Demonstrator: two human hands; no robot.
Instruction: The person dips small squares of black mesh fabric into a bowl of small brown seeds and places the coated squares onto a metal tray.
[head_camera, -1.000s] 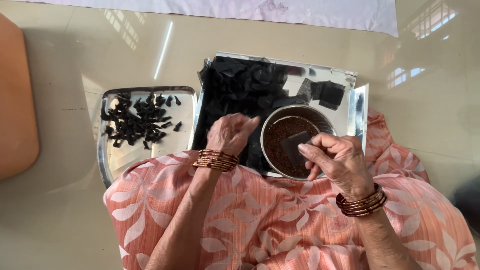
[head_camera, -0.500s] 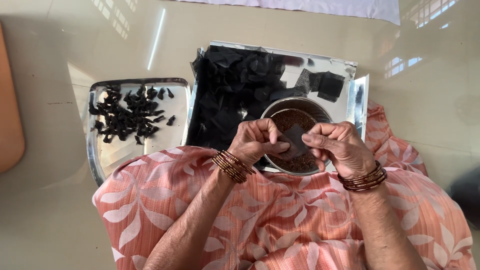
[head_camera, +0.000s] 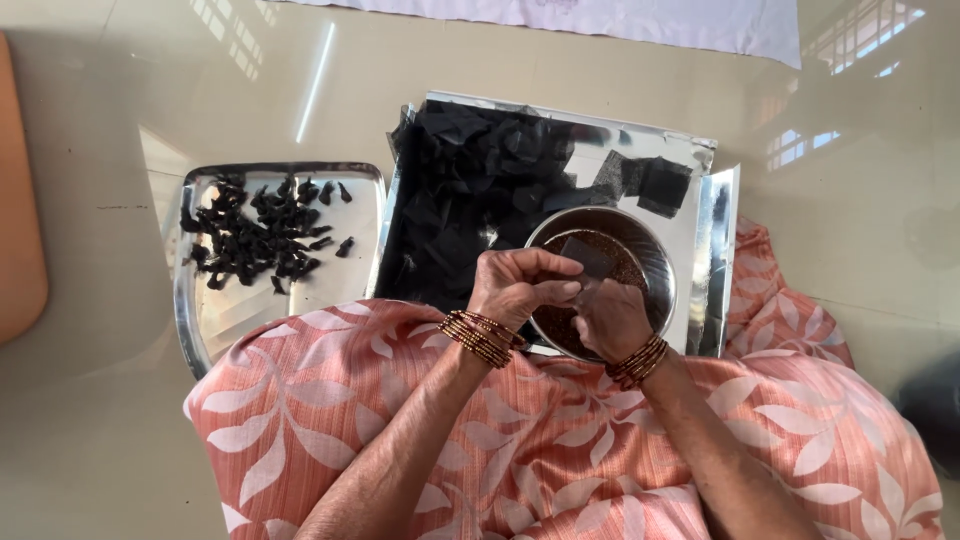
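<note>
My left hand (head_camera: 520, 285) and my right hand (head_camera: 610, 315) meet over a round steel bowl (head_camera: 655, 255) filled with small brown grains. Between the fingers of both hands is a small black square of thin paper (head_camera: 590, 258), held just above the grains. Both wrists wear stacks of metal bangles. The bowl stands in a shiny silver tray (head_camera: 700, 160) that also carries a heap of black paper squares (head_camera: 470, 190). A second steel tray (head_camera: 215, 320) to the left holds several small twisted black bundles (head_camera: 255, 235).
My lap, covered in salmon cloth with a white leaf print (head_camera: 540, 450), lies under the trays' near edges. The floor is glossy beige tile. An orange object (head_camera: 18, 200) sits at the far left and a white cloth (head_camera: 600, 15) along the top.
My left hand has moved right from the black paper heap to join my right hand over the bowl. Both hands now pinch the black square together, closer to my body.
</note>
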